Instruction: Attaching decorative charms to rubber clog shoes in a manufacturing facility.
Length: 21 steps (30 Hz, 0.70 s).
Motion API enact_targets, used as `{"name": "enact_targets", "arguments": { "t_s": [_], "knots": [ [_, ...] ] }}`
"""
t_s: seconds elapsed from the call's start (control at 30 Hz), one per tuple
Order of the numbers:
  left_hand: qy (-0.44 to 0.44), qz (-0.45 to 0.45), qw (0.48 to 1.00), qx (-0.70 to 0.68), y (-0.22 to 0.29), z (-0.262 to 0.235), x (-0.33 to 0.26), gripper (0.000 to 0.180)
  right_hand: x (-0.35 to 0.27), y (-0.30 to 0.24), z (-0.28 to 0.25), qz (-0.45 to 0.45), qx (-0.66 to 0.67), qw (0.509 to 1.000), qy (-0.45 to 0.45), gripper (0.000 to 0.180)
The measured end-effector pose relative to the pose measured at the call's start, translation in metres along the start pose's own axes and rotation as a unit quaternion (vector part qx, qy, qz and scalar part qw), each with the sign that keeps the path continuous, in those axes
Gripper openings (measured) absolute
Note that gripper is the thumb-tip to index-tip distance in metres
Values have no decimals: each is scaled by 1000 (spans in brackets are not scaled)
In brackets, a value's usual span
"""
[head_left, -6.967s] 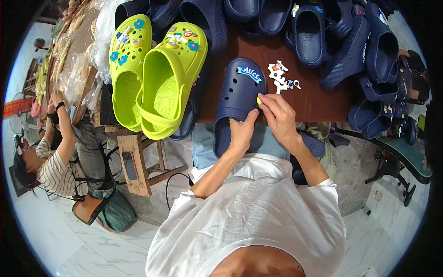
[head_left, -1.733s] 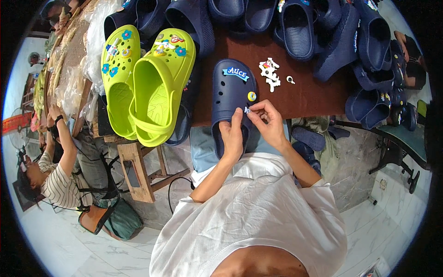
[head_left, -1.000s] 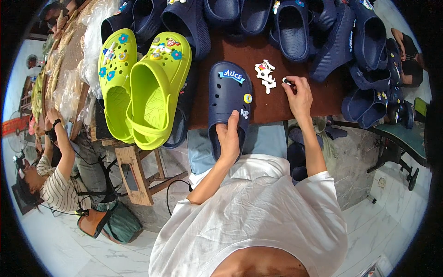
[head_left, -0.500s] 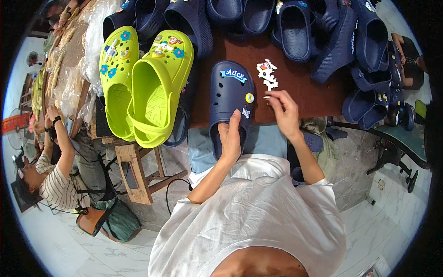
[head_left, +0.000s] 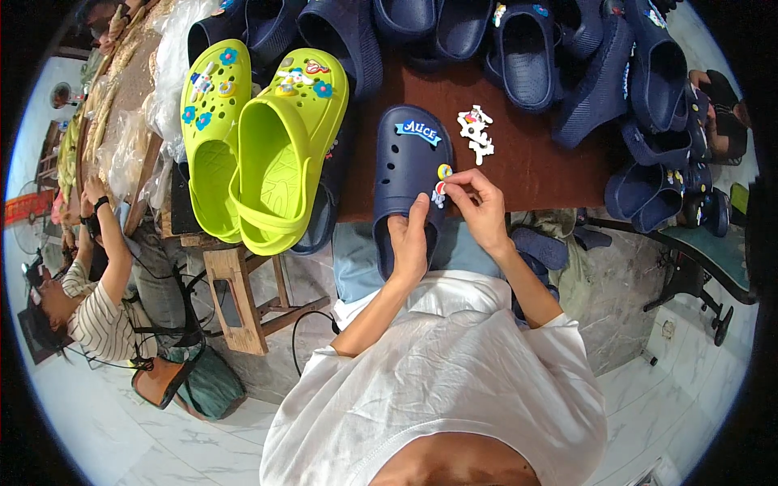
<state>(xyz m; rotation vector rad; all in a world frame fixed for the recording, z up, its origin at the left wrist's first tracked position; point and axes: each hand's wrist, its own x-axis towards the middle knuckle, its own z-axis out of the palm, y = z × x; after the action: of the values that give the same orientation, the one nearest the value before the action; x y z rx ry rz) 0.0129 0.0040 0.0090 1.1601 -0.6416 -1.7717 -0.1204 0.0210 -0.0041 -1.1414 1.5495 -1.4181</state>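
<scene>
A navy clog [head_left: 403, 166] lies toe away from me at the table's near edge. My left hand [head_left: 408, 243] grips its upper, fingers inside the opening and thumb on top. With fingertips pinched together, my right hand [head_left: 481, 212] holds a small red-and-white shoe charm [head_left: 440, 188] against the clog's right side. Just above it sits a yellow round charm [head_left: 445, 171], and a blue banner-shaped charm [head_left: 418, 133] is fixed near the toe. Several loose white charms [head_left: 476, 134] lie in a cluster right of the clog. Whether the pinched charm is in a hole is hidden.
Two lime-green clogs [head_left: 279, 154] with charms stand at the left. Several more navy clogs [head_left: 523, 65] line the back and right of the brown table [head_left: 519, 174]. A wooden stool [head_left: 235, 300] is below left. Another person [head_left: 105, 300] works at the far left.
My right hand has moved left from beside the loose charms to the clog, bringing the small charm against its side. My left hand keeps its grip on the clog.
</scene>
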Motion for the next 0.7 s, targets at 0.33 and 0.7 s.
{"name": "enact_targets", "arguments": {
  "t_s": [0.33, 0.7],
  "knots": [
    [29, 10, 999, -22, 0, 5, -2, 11, 11, 8, -7, 83, 139, 985, -53, 15],
    [18, 37, 999, 2, -5, -2, -2, 22, 23, 4, -14, 180, 106, 973, -97, 42]
  ]
}}
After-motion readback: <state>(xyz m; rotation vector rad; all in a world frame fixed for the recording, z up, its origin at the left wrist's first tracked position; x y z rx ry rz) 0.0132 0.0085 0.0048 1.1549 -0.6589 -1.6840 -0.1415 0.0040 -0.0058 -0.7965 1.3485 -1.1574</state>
